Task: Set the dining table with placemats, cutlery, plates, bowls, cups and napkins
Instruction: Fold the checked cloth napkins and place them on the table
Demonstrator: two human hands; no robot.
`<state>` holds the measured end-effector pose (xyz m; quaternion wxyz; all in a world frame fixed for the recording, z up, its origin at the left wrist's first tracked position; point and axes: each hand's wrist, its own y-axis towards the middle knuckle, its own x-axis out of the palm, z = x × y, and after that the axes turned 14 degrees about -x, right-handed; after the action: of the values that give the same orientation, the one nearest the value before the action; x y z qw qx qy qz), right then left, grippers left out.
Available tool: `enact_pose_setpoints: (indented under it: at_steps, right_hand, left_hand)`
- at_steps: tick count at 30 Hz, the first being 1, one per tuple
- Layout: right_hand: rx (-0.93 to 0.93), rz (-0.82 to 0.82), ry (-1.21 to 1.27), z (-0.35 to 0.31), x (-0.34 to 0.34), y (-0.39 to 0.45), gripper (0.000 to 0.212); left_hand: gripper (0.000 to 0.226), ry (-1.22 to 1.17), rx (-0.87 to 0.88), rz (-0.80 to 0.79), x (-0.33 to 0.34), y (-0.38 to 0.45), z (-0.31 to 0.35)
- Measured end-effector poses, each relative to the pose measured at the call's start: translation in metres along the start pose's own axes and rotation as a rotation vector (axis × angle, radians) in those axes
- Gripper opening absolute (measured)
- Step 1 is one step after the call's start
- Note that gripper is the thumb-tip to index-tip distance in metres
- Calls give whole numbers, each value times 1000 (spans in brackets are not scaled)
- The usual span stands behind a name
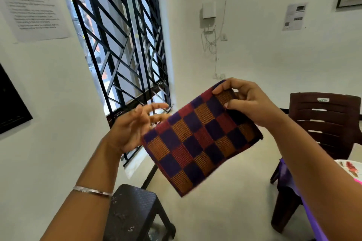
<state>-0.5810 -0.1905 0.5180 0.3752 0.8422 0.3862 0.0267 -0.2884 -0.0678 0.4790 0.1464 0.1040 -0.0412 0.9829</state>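
The person holds a folded checked cloth (197, 139) up in the air in front of them, well above the floor and clear of any surface. It is woven in squares of dark purple, red and orange (a napkin or a small placemat, I cannot tell which), and it hangs tilted, its upper corner to the right and its lower corner down toward the middle of the room.

The right hand (246, 101) pinches that upper corner, thumb on the near face and fingers curled over the top edge. The left hand (133, 125) is spread, fingers straight and slightly fanned, palm turned toward the cloth's left edge; it is blurred, and I cannot tell whether the fingertips touch the cloth or sit just behind it. A thin silver bangle (92, 191) sits on the left forearm.

Below the left arm stands a dark plastic stool (133, 209) with pale flecks on its seat. To the right is a dark brown plastic chair (325, 123), and at the right edge a corner of the table (350, 170) shows, covered in white with a purple cloth edge hanging down. Behind the hands, a tall window with a black metal grille (121, 41) stands in the white wall, with printed sheets taped on either side.
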Motion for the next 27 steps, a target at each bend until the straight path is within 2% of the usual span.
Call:
enact_pose_setpoints:
  at_steps: [1,2,4,6,9,10,12,14,15,17,18,20,22,24,27]
  right_hand:
    - [19,-46,-22,-3,2,4,31]
    - [38,-97,-60,-6,5,7,33]
    - [73,-179,-160,-10,12,13,34]
    - [96,-233,-245,-12,17,17,36]
    - [121,-285,-336,-7,23,18,36]
    - [134,-267,-354,-2,23,17,35]
    - [133,-124,-448,11,21,12,39]
    - [216,105,-468,28,20,-1,72]
    - [320,208,-370,35,21,-9,94]
    - [541,289,-52,49,26,-31,125]
    - [633,266,104,56,29,-43,128]
    - [740,185,359,67,39,-62,112]
    - [764,193,513,74,51,-71,97]
    - [739,205,536,76,59,-72,80]
    - [650,264,413,71,59,-65,39]
  left_hand:
    - [86,-33,-85,-93,4,5,-9]
    - [90,-50,-128,-166,9,10,-18]
    - [80,-4,-145,-188,29,19,-31]
    - [65,111,-176,-123,47,28,-38]
    - [47,305,-240,62,60,39,-40]
    - [43,334,-244,103,61,41,-40]
    - [36,338,-222,176,61,42,-39]
    - [32,311,-178,260,60,40,-36]
    - [31,291,-153,296,58,40,-35]
    - [29,250,-110,342,55,38,-31]
    - [29,231,-95,354,53,39,-31]
    - [28,207,-81,353,49,39,-29]
    - [28,210,-75,347,47,40,-27]
    - [28,234,-77,352,45,41,-27]
    - [28,302,-85,379,39,39,-29]
